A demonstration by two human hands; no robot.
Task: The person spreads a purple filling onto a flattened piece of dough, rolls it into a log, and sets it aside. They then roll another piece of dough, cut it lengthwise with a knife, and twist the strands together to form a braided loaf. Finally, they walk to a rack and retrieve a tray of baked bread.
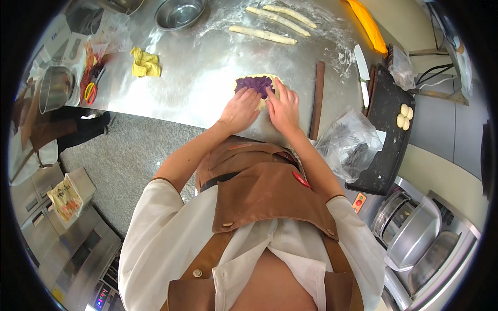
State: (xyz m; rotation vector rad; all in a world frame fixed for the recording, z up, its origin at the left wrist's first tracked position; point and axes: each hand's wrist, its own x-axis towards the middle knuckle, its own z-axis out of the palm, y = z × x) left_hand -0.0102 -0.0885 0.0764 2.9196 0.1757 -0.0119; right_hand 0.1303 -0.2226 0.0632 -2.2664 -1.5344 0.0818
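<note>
A flat piece of pale dough (277, 79) lies on the stainless steel table before me, with a mass of purple filling (255, 82) spread over most of it. The fingers of my left hand (242, 109) rest on the near left part of the filling. My right hand (285, 105) is at the dough's right side; some fingertips touch the filling while others reach along the dough's edge. Neither hand grasps a tool. A dark wooden stick (317, 101) lies to the right of my right hand. My hands hide the near part of the dough.
Long dough strips (268, 35) lie on floured steel at the back. A knife (362, 76), a clear plastic bag (350, 144) and a black tray (389, 128) with small dough balls are at right. Left are a yellow cloth (145, 63), scissors (92, 90), a metal bowl (180, 14) and another person (42, 132).
</note>
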